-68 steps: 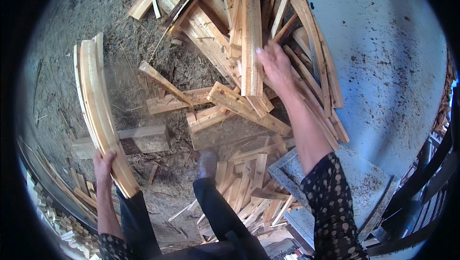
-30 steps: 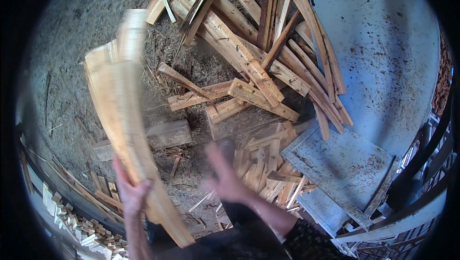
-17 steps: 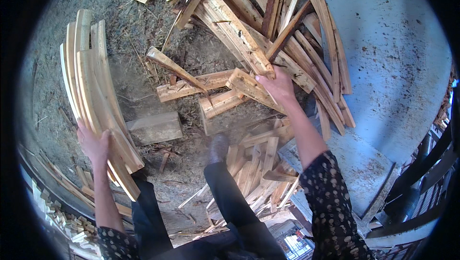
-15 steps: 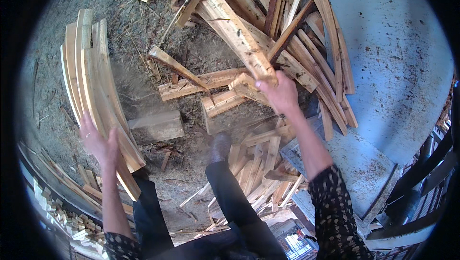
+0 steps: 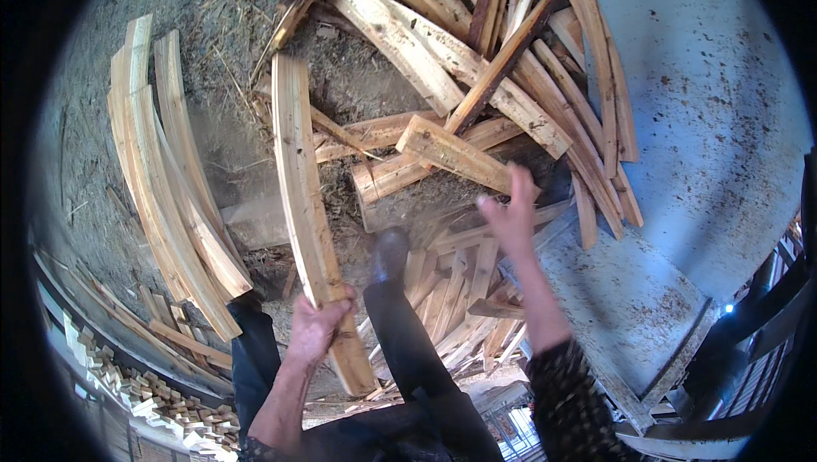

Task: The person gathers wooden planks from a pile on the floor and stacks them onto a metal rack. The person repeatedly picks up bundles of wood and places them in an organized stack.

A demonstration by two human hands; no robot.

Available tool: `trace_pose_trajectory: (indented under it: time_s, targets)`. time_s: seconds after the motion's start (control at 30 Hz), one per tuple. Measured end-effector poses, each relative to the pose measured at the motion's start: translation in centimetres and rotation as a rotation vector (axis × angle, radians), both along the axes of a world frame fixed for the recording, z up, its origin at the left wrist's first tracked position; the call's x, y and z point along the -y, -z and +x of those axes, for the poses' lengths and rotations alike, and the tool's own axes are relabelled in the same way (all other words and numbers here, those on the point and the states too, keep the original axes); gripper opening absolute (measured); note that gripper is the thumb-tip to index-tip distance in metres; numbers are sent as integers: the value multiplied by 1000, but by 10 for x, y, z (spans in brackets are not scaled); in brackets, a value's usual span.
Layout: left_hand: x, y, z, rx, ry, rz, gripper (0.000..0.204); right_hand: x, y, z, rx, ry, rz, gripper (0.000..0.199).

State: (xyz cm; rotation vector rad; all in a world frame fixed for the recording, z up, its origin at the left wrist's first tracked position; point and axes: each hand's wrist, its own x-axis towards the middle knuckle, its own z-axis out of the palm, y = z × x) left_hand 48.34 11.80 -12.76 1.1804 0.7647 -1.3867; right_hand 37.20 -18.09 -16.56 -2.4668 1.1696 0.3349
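A long pale wooden plank (image 5: 296, 164) stands out lengthwise in front of me, its near part wrapped by my left hand (image 5: 319, 326). The near end sticks out past my fist, above my legs. My right hand (image 5: 512, 219) is open, thumb and fingers spread, right beside the near end of a short wooden board (image 5: 459, 156); whether it touches the board I cannot tell. Beyond that hand lies a tangled heap of planks (image 5: 400, 41), with a dark-edged strip (image 5: 511, 58) across it. To the left, several long boards (image 5: 157, 173) lie side by side in a stack.
A pale blue metal sheet (image 5: 689, 113), speckled with dirt, runs along the right, with a metal ledge (image 5: 621, 300) nearer me. Wood scraps (image 5: 451, 296) lie by my boot (image 5: 391, 256). Small cut blocks (image 5: 153, 390) are piled at lower left. The ground (image 5: 213, 2) is bare dirt.
My left hand has come off the left stack, moved right and closed on a plank. My right hand has let go of the plank it held in the heap and opened.
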Motion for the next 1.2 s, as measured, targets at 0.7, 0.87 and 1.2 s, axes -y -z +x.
trace_pose_trajectory:
  time_s: [0.7, 0.87, 1.2]
  targets:
    - [-140, 2, 134, 986, 553, 651, 50, -234, 1, 285, 364, -56, 1171, 17]
    - [-148, 66, 155, 982, 669, 998, 101, -163, 54, 258, 426, 51, 819, 24]
    - [-137, 86, 148, 1101, 790, 1156, 107, -66, 146, 355, 441, 765, 989, 51]
